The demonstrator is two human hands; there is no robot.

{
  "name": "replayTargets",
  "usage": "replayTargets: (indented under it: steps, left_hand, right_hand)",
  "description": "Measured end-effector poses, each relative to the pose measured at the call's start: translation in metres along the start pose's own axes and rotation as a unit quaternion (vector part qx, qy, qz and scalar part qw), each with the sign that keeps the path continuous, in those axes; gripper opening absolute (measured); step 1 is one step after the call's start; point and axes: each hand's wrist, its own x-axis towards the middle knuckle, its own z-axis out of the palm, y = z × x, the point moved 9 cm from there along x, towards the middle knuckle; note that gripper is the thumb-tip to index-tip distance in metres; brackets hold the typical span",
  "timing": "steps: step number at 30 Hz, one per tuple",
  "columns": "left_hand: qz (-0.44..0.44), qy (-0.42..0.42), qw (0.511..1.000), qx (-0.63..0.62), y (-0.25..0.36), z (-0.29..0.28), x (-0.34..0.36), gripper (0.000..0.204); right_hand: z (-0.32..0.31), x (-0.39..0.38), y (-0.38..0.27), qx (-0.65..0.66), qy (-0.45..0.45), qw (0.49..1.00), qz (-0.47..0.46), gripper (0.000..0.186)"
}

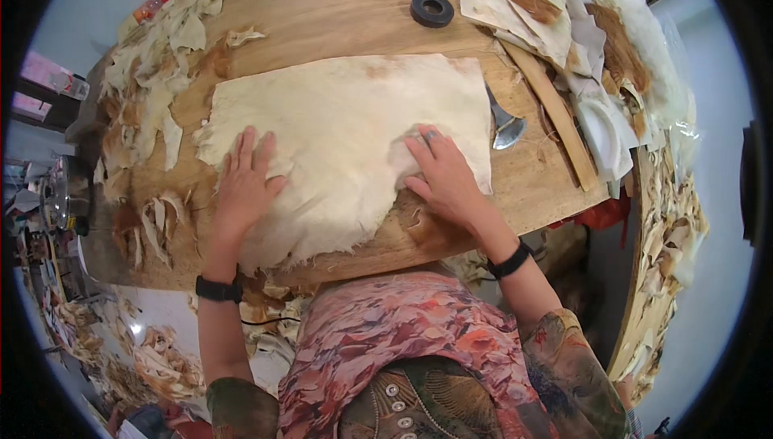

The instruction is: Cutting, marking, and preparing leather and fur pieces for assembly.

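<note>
From where I watch, the pale hide (346,117) lies spread in the middle of the wooden table (346,16), its ragged edge toward the wearer. I see the left hand (248,185) laid palm-down on its left side, fingers slightly apart, and the right hand (444,175) by the notch in the near edge, thumb and fingers apart; neither looks clamped on anything. I judge this to be smoothing by touch, so I'd want flat, even pressure outward from the middle, with the left palm as the anchor. I'd have the right hand go gently round the notch, since that thin, frayed border could tear or fold under. I'd also mind the curved blade (507,127) just beside the right edge, clear of sweeping fingers.
</note>
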Motion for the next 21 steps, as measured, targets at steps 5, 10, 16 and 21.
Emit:
replayTargets:
  steps: [5, 10, 16, 21]
  left_hand:
    - [-0.101, -0.038, 0.994, -0.001, -0.01, 0.001, -0.02, 0.075]
    - [-0.069, 0.024, 0.994, -0.081, 0.015, -0.006, -0.111, 0.076]
    - [-0.212, 0.221, 0.918, -0.254, -0.044, 0.035, -0.177, 0.045]
    - [-0.189, 0.343, 0.828, -0.402, -0.095, 0.008, -0.198, 0.024]
  right_hand:
    - [-0.006, -0.004, 0.013, -0.001, -0.017, 1.0, -0.013, 0.052]
    - [-0.036, -0.064, 0.052, -0.037, 0.062, 0.997, 0.019, 0.038]
    - [-0.043, -0.043, 0.061, -0.016, 0.072, 0.997, -0.006, 0.02]
    - [-0.12, -0.031, 0.043, 0.128, 0.081, 0.988, 0.003, 0.016]
